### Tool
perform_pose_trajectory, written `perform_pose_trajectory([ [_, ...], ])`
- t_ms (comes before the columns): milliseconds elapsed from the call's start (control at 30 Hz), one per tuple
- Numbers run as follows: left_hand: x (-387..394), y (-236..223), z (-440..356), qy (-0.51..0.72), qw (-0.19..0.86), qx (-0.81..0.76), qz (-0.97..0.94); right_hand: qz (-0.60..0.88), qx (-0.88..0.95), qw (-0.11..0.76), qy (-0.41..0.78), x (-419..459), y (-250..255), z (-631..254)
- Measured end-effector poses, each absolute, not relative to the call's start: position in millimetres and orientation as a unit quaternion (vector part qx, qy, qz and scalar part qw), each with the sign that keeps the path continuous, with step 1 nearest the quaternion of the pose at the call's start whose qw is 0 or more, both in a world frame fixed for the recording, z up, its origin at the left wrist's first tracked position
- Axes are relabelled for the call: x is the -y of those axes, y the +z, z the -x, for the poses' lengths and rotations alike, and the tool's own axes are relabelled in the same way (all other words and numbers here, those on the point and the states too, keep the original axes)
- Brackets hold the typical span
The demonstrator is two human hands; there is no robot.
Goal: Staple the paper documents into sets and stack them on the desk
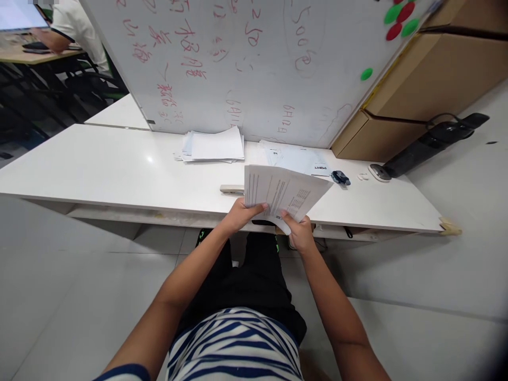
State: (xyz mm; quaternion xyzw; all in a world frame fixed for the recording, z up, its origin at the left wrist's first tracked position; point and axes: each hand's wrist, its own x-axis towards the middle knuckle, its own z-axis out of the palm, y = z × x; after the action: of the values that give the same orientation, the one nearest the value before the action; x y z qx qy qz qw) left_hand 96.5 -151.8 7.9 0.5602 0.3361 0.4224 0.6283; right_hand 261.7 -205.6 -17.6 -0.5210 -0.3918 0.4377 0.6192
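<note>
Printed sheets of paper (283,190) are held up in front of me, tilted above the desk's front edge. My left hand (243,214) grips their lower left edge, its thumb lying across the print. At the lower right corner my right hand (298,228) pinches the same sheets, thumb on top. The fingers behind the paper are hidden. Partly covered by the sheets, a pale stapler-like object (231,189) lies on the desk by my left hand. Behind them rest a stack of white paper (214,145) and a flat, pale blue-white packet with printing (299,157).
The white desk (99,164) runs across the view under a whiteboard (254,69) with red writing and magnets. On the right are a dark watch-like item (340,178), a mouse-like object (379,172), a black cylinder (428,143) and cardboard boxes (448,74). A person (77,32) sits far left.
</note>
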Motion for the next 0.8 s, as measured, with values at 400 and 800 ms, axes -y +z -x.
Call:
perform_pose_trajectory([
  [400,206.4,5.6,-138.3,0.530,0.663,-0.330,-0.412,0.498,0.332,0.649,0.470,263.0,-32.5,-249.4],
  [800,172.8,16.0,-94.2,0.464,0.411,-0.392,-0.679,0.615,0.208,0.660,0.379,280.9,-26.4,-321.4],
])
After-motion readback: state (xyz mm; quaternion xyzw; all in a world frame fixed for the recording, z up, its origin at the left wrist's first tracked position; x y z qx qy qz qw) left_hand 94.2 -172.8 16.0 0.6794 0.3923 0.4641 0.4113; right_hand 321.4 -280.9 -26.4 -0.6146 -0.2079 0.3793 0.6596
